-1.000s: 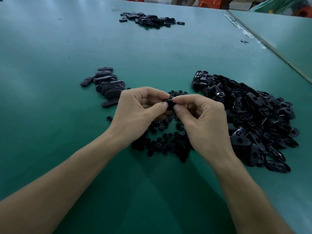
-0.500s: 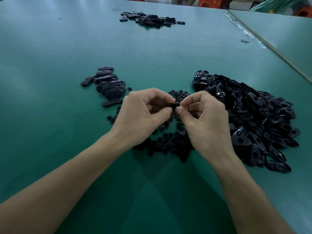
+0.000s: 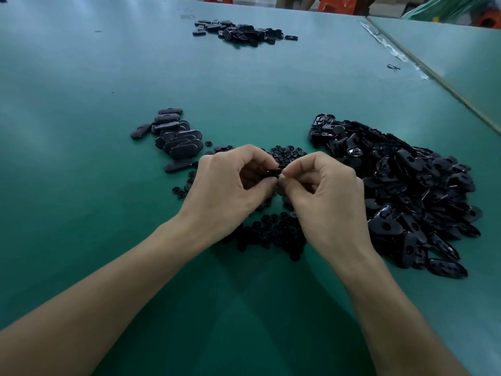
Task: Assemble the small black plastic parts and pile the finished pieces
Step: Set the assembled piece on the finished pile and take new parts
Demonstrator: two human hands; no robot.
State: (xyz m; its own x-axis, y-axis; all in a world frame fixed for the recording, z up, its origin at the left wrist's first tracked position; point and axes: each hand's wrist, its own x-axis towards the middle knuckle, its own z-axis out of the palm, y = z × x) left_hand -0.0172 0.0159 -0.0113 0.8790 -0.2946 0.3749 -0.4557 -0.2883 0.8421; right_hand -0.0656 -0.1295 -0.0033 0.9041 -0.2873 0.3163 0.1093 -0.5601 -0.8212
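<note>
My left hand [image 3: 230, 191] and my right hand [image 3: 325, 196] meet fingertip to fingertip above the table, both pinching one small black plastic part [image 3: 272, 173] that is mostly hidden by the fingers. Beneath the hands lies a heap of small round black pieces [image 3: 271, 232]. A big pile of oval black shells [image 3: 412, 191] sits to the right. A neat pile of finished oval pieces [image 3: 176, 137] lies to the left, beyond my left hand.
The green table [image 3: 108, 213] stretches far ahead. Another heap of black parts [image 3: 244, 31] lies at the far side. A seam with tape [image 3: 401, 58] runs along the right, next to a second table. Orange stools show at the top edge.
Both hands have drifted slightly down and closer together, with the fingertips pressed tighter on the black part. The piles have not moved.
</note>
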